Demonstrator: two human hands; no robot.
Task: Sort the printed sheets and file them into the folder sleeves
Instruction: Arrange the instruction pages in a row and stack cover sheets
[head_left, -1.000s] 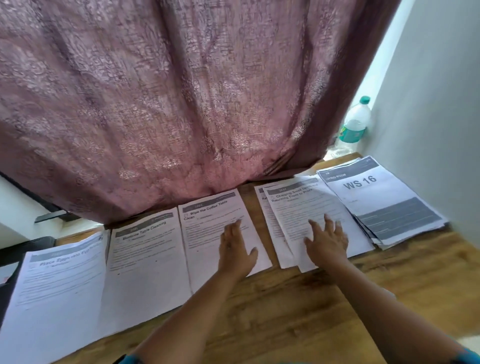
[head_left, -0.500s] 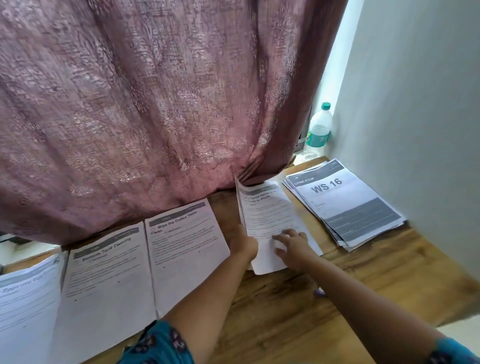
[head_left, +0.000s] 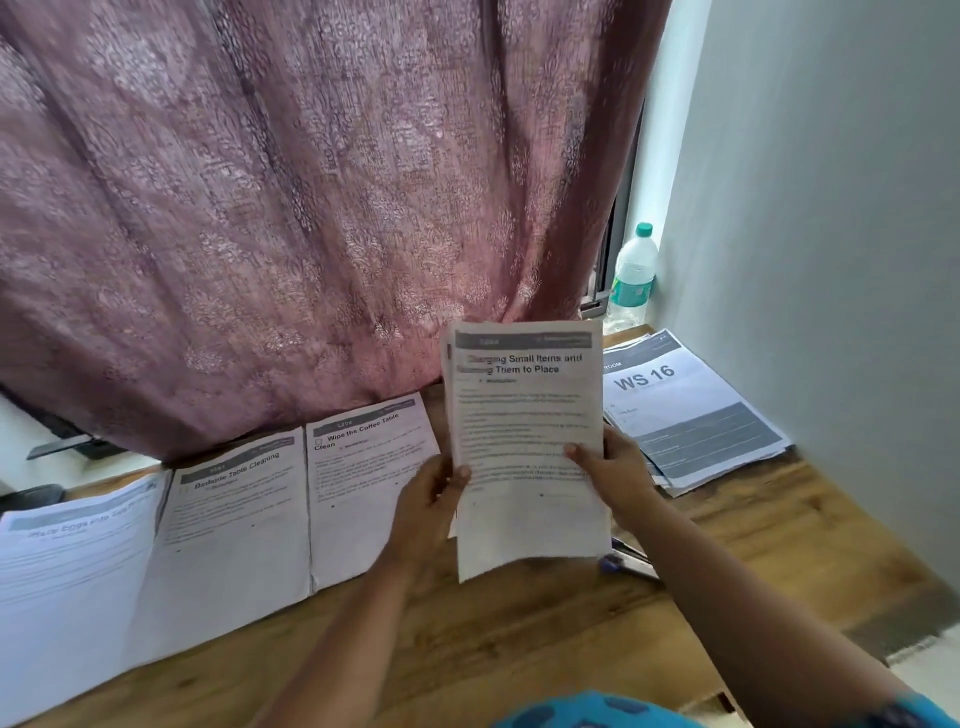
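You've got a mauve patterned curtain (head_left: 311, 208) hanging right across the back, its hem brushing the far edge of the wooden table (head_left: 519, 639). Off in the far right corner stands a clear plastic bottle (head_left: 631, 278) with a green cap and green label, upright, tucked between the curtain's edge and the pale wall (head_left: 831, 208). Near the table's right side there's a pen (head_left: 626, 564) lying flat on the wood, partly hidden. Far left, a dark object (head_left: 31, 493) peeks in, too blurred to tell.
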